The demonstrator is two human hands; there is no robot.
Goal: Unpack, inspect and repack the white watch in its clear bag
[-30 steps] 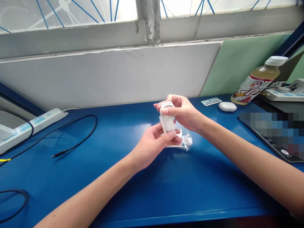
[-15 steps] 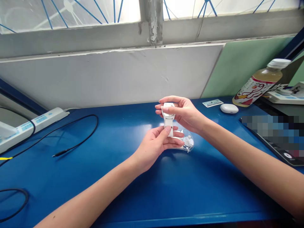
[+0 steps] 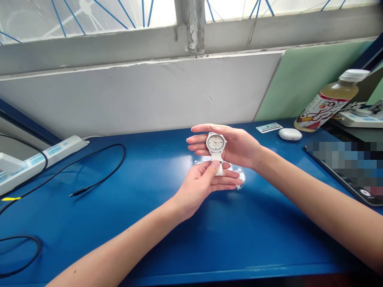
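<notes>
Blue tabletop [image 3: 149,223] against a white wall, below a window.

1. Watch [image 3: 216,142]: white, with a round pale dial. It is held above the tabletop at the middle of the view, between both hands. The dial is turned back toward the person. The long axis runs up and down, with the dial at the top and one strap hanging straight below it. The upper strap is hidden behind the case.

2. Right hand [image 3: 239,147]: comes in from the right and sits behind and beside the dial. The fingers are long, slightly apart and point left, loosely cupped round the watch head. The exact contact point is hidden by the case. This hand is the one on the head of the watch.

3. Left hand [image 3: 206,183]: comes in from below left, directly under the dial. The thumb and forefinger are pressed together on the lower strap, and the other fingers lie flat beneath.

4. Clear wrapper [image 3: 241,176]: lies on the tabletop just under the hands and is partly covered by them.

5. Black cable [image 3: 98,179] and white power strip [image 3: 44,153]: well apart, to the left.

6. Drink bottle [image 3: 327,101], small white case [image 3: 289,134] and card [image 3: 268,127]: far right, near the wall.
</notes>
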